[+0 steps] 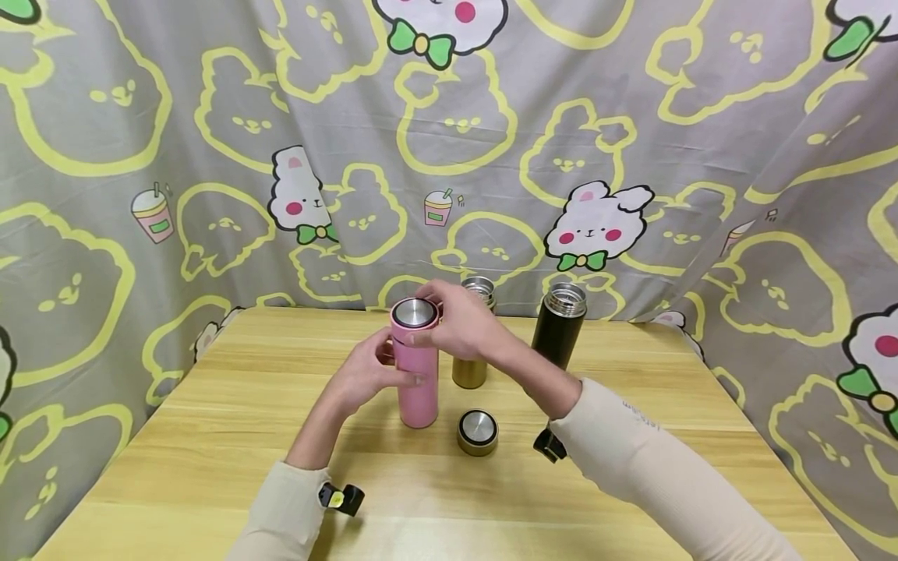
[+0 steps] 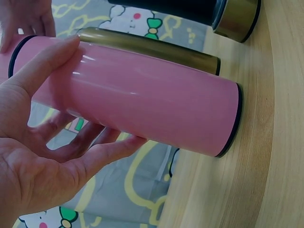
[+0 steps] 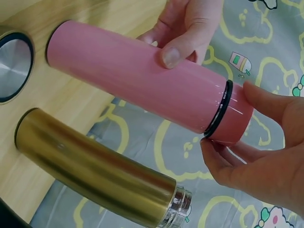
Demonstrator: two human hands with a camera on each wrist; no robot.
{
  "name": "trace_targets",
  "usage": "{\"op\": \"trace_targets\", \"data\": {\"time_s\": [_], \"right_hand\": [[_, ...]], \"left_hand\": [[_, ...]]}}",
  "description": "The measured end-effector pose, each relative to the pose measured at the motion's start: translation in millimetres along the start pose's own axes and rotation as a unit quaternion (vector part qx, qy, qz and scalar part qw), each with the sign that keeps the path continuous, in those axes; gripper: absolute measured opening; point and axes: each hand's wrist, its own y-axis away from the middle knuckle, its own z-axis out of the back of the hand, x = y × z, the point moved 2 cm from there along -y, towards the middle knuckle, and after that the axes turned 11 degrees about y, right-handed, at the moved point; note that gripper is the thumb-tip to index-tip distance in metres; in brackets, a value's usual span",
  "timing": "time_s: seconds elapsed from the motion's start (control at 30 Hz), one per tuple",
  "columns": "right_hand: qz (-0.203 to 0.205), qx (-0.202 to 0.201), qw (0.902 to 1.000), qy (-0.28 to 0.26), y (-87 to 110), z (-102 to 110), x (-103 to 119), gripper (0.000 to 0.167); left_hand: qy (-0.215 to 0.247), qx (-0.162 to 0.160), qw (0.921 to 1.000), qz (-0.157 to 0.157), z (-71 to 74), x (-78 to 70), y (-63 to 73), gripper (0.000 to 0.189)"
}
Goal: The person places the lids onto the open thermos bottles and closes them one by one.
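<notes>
A pink thermos (image 1: 418, 389) stands upright on the wooden table, its pink lid (image 3: 237, 116) with a steel disc on top in place above a black ring. My left hand (image 1: 365, 370) grips the body around its upper half, thumb across the front. With the fingers and thumb of my right hand (image 1: 459, 319) I hold the lid from its sides. Just behind and to the right is a gold thermos (image 3: 95, 166) with a bare threaded steel mouth, partly hidden by my right hand in the head view. A gold lid (image 1: 478, 431) lies in front of it.
A black thermos (image 1: 557, 331), also without a lid, stands at the back right behind my right forearm. The patterned curtain (image 1: 351, 117) hangs behind the table (image 1: 210, 436) and along its sides.
</notes>
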Motion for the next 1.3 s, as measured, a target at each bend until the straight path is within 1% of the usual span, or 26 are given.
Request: {"op": "trace_targets", "data": {"time_s": [0.17,0.4,0.5,0.63,0.7,0.8,0.9,1.0,1.13,1.3], "right_hand": [[-0.002,-0.025,0.9997,0.007,0.2,-3.1,-1.1,0.063],[-0.004,-0.033,0.9992,0.02,0.6,-4.8,-0.3,0.063],[-0.005,-0.024,0.9993,0.03,0.5,-4.6,1.1,0.068],[0.0,0.001,0.999,0.044,-0.2,-3.1,2.2,0.081],[0.004,0.015,0.999,0.043,-0.6,-1.3,2.4,0.084],[0.013,0.032,0.9989,0.031,-1.4,1.9,2.4,0.081],[0.02,0.048,0.9984,0.021,-1.5,3.6,1.7,0.076],[0.028,0.054,0.998,0.019,-1.6,3.3,1.1,0.071],[0.031,0.044,0.9983,0.02,-1.8,2.0,0.6,0.068],[0.016,0.011,0.9997,0.014,-1.5,-0.7,0.3,0.063]], "left_hand": [[0.003,0.004,1.0,-0.003,0.7,1.4,-1.1,0.073],[-0.001,0.005,1.0,-0.001,0.8,2.9,-2.3,0.072],[-0.002,0.004,1.0,0.002,0.6,2.0,-1.8,0.072],[-0.004,0.001,1.0,0.008,0.6,0.8,-0.6,0.073],[-0.006,0.0,0.9999,0.009,0.5,0.6,-0.2,0.073],[-0.007,0.0,0.9999,0.009,0.2,0.6,0.1,0.073],[-0.003,0.002,0.9999,0.01,-0.2,0.7,0.3,0.074],[0.0,0.002,0.9999,0.01,-0.3,0.4,0.4,0.075],[-0.001,0.0,0.9999,0.01,-0.3,0.6,0.3,0.074],[-0.001,0.002,1.0,0.007,-0.5,1.0,-0.3,0.075]]}}
